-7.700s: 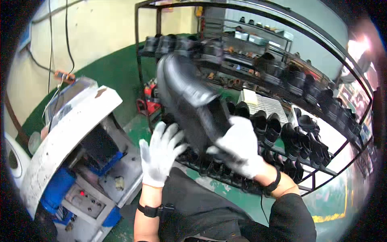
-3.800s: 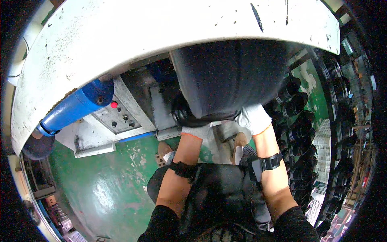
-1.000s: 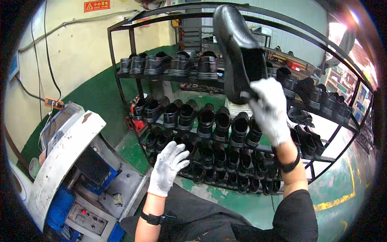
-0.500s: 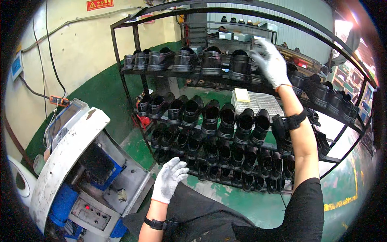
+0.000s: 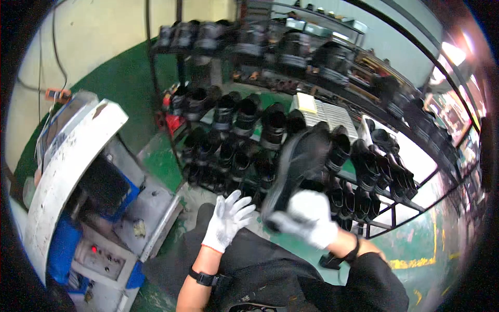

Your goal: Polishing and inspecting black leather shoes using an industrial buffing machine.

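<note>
Half a second ago your right hand was up at the top shelf; now your right grip (image 5: 309, 218) has dropped low in front of you and come back with a black shoe (image 5: 301, 158), while your left grip (image 5: 228, 221) has stayed low on its own side. Your right fingers are closed around the near end of that shoe, which tilts up and away beyond the right grip, smeared by motion. Your left fingers are spread wide, palm bare, just left of the shoe and not touching it.

Beyond both grips you have the dark metal rack (image 5: 147, 26), with rows of black shoes (image 5: 247, 114) along its shelves. Past the shoe's far end sits a white slatted crate (image 5: 335, 117) with a pale yellow block (image 5: 306, 103) on it. Well to the left of your left grip stands the white-hooded machine (image 5: 73, 151), its red light (image 5: 94, 249) showing. The green floor (image 5: 161, 156) shows between machine and rack.
</note>
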Tool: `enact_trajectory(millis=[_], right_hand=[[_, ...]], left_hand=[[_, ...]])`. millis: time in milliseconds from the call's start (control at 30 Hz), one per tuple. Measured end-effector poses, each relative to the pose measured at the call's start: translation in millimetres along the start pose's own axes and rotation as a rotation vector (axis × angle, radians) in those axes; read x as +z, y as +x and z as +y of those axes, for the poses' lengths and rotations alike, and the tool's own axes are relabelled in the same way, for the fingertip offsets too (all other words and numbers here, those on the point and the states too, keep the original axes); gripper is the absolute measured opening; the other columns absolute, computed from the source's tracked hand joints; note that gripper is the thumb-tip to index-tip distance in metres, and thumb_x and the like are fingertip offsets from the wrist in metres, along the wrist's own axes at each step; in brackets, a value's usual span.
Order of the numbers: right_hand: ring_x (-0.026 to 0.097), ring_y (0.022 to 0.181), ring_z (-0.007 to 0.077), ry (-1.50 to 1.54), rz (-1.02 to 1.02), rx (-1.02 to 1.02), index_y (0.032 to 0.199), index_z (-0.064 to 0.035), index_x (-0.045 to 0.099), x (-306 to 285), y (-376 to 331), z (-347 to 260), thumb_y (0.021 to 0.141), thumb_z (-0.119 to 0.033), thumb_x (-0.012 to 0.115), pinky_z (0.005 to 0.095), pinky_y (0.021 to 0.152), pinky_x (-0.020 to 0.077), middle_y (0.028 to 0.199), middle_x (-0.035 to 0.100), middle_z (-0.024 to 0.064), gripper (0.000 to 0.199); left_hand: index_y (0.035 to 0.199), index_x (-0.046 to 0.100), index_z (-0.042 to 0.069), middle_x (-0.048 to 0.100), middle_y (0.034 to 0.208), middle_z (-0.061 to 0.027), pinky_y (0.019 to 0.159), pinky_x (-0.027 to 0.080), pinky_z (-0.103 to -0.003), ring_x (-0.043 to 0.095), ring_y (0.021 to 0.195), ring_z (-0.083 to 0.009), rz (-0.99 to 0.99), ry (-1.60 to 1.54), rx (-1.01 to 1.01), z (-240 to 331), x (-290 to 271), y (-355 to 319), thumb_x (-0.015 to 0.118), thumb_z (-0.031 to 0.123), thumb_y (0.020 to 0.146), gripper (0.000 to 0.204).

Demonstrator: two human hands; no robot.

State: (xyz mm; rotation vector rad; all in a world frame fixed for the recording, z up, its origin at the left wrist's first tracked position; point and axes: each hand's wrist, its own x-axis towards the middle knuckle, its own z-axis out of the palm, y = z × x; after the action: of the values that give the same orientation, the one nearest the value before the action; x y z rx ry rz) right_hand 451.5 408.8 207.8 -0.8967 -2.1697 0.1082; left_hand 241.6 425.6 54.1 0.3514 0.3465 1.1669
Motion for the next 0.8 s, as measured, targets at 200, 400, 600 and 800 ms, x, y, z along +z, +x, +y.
enact_trajectory(millis=[200,400,600,800], right_hand=[[0.053,0.058,0.0314,0.459,-0.658,-0.338,0.061,-0.0071,0.052,157,2,-12,0.079,-0.031,0.075,0.0394,0.055,0.0425,0.063,0.053,0.0105,0.037],[0.065,0.087,0.0192,1.339,-0.848,0.639,0.116,-0.0038,0.060,315,41,-48,0.100,-0.018,0.048,0.0297,0.080,0.0513,0.093,0.066,0.0119,0.025],[0.060,0.092,0.0133,2.534,-0.983,1.377,0.134,-0.0041,0.052,436,72,-29,0.103,-0.034,0.042,0.0250,0.084,0.0481,0.111,0.066,0.0065,0.044],[0.046,0.068,0.0071,1.740,-0.762,0.751,0.122,-0.0106,0.060,490,106,-43,0.102,-0.030,0.047,0.0187,0.064,0.0415,0.074,0.045,-0.0022,0.031]], left_hand=[[0.148,0.034,0.013,0.047,0.142,-0.0106,0.106,0.042,-0.049,0.051,0.123,-0.0310,0.137,-0.312,0.425,28,-55,-36,0.033,0.069,0.092,0.079],[0.135,0.050,0.013,0.059,0.126,-0.0104,0.099,0.047,-0.045,0.060,0.108,-0.0268,0.282,-0.407,0.729,83,-146,-95,0.037,0.062,0.096,0.064],[0.138,0.049,0.013,0.055,0.134,-0.0079,0.104,0.042,-0.040,0.054,0.117,-0.0265,0.387,-0.436,0.827,144,-207,-92,0.037,0.066,0.094,0.070],[0.137,0.049,0.009,0.058,0.127,-0.0077,0.099,0.045,-0.035,0.058,0.109,-0.0245,0.548,-0.276,0.795,195,-260,-85,0.034,0.069,0.093,0.076]])
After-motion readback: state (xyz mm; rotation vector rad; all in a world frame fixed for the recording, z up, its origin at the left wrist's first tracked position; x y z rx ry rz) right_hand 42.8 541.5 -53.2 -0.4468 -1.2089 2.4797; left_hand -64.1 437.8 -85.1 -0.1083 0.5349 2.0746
